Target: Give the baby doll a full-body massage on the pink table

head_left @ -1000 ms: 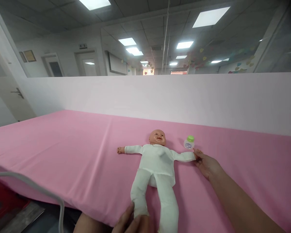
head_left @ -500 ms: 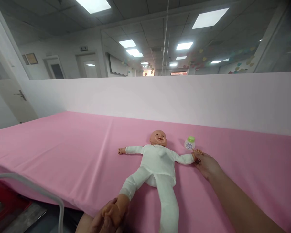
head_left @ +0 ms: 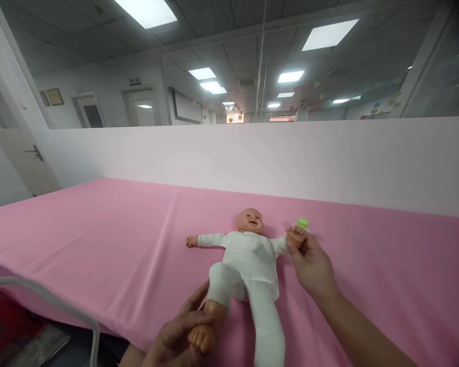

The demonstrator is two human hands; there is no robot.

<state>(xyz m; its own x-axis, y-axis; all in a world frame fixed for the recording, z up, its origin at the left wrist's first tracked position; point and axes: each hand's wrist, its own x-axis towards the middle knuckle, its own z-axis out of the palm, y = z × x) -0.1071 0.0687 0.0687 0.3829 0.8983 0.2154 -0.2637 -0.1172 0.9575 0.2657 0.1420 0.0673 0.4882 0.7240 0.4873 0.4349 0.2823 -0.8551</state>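
Observation:
On its back on the pink sheet [head_left: 137, 244] lies a baby doll [head_left: 254, 257] in a white top and white leggings, its head toward the wall. My left hand [head_left: 179, 331] is closed around the doll's bare foot and ankle on the left side, with that knee bent and raised. Over on the right, my right hand [head_left: 313, 262] grips the doll's hand and lifts it a little. The doll's other arm is stretched out flat, and its other leg lies straight toward me. Just behind my right hand shows the green lid of a small container [head_left: 302, 223]; its body is mostly hidden.
A low white wall [head_left: 229, 158] with glass above it runs along the far side. A grey tube [head_left: 61, 308] curves at the lower left, near a red object [head_left: 7, 321] below the table edge. A door [head_left: 32, 153] stands at the far left.
My left hand has pushed the doll's foot forward, so its knee now bends up. My right hand has drawn the doll's hand upward and in toward its body, covering most of the container.

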